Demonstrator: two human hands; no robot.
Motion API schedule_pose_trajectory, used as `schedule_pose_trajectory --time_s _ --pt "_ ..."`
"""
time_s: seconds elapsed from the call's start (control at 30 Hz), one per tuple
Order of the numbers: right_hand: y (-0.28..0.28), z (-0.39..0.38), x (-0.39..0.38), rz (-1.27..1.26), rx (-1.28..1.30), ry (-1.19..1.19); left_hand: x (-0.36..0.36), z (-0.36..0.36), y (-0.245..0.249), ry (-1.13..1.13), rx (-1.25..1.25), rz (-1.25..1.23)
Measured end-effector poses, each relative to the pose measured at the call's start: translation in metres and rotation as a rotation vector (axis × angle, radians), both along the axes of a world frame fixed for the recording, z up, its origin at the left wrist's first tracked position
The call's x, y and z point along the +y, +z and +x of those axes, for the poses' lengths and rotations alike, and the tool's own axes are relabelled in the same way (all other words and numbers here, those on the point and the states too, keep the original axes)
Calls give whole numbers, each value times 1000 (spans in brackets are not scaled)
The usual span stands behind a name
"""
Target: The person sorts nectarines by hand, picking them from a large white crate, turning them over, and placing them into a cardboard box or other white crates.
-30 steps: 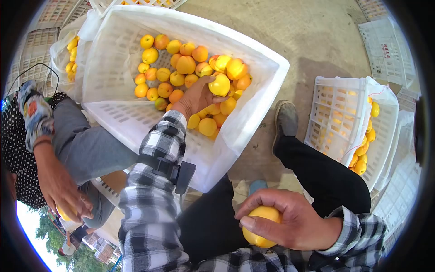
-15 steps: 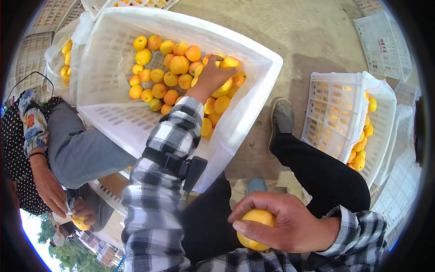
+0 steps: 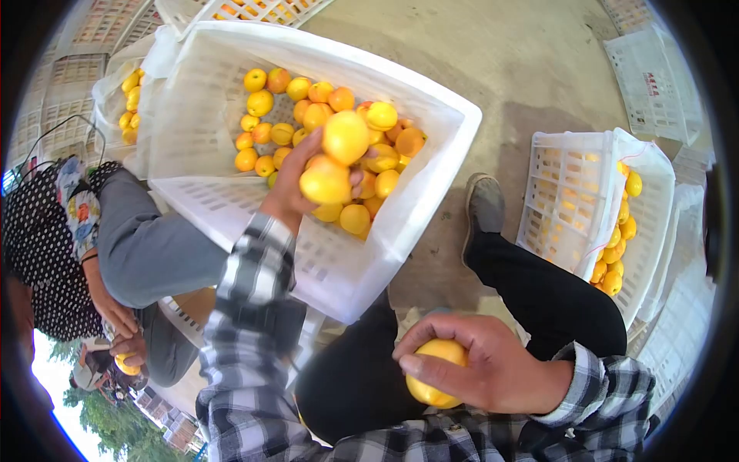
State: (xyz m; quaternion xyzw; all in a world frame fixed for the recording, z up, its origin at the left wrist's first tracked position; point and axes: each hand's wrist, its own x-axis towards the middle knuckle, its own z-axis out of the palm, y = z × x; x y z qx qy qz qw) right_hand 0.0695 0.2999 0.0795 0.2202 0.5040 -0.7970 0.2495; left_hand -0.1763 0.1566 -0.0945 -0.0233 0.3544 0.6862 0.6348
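Note:
My left hand (image 3: 291, 186) is raised over the big white crate (image 3: 254, 202), its fingers round two yellow-orange fruits, an upper one (image 3: 346, 137) and a lower one (image 3: 325, 180). Below them in the crate lie many more yellow and orange fruits (image 3: 260, 102), in a loose layer. Close to my lap, my right hand (image 3: 496, 369) is curled round a single yellow fruit (image 3: 429, 394), with the thumb across its front.
A tilted white crate (image 3: 566, 202) with yellow fruits stands at the right, and more white crates (image 3: 653, 83) are behind it. At the left edge sits a co-worker (image 3: 50, 231) in a dotted top, holding a yellow fruit (image 3: 127, 365). My shoe (image 3: 485, 206) is beside the big crate.
My left hand has come up and to the left from the crate's fruits, now with two fruits in it. My right hand still holds its fruit in nearly the same place.

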Motion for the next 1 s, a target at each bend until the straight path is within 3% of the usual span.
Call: schedule_pose_trajectory --time_s 0.1,0.3,0.37,0.4,0.5,0.57,0.63,0.7,0.77,0.8,0.83,0.9,0.93,1.0 --pt "5 -4 5 -21 -158 95 -52 16 33 121 10 76" --pt "7 -3 -1 4 -114 27 -210 85 68 494 11 213" --pt "8 -6 -4 -51 -112 11 -263 111 54 699 32 -57" --pt "8 -7 -5 -65 -123 9 -264 120 57 762 93 -322" --pt "8 -8 -10 -53 -177 16 -297 136 48 937 31 -284" --pt "6 -8 -11 -8 -154 41 -311 142 41 924 17 -222" --pt "6 -9 -11 -41 -157 17 -319 148 31 1025 -182 -27" --pt "4 -7 -12 -37 -156 0 -316 152 29 1016 -181 -41" --pt "4 -7 -10 -7 -152 -36 -324 166 9 1118 -66 -650" --pt "5 -8 -9 -46 -165 -10 -338 174 -4 1059 25 -696" --pt "5 -9 -7 -86 -181 13 -342 183 -19 1005 278 -953" --pt "2 -6 -6 -38 -156 36 -340 178 1 986 -46 -887" --pt "2 -5 -4 -44 -148 41 -405 196 -44 721 332 -1002" --pt "2 -5 -2 -55 -155 30 -516 209 -76 198 688 -1346"
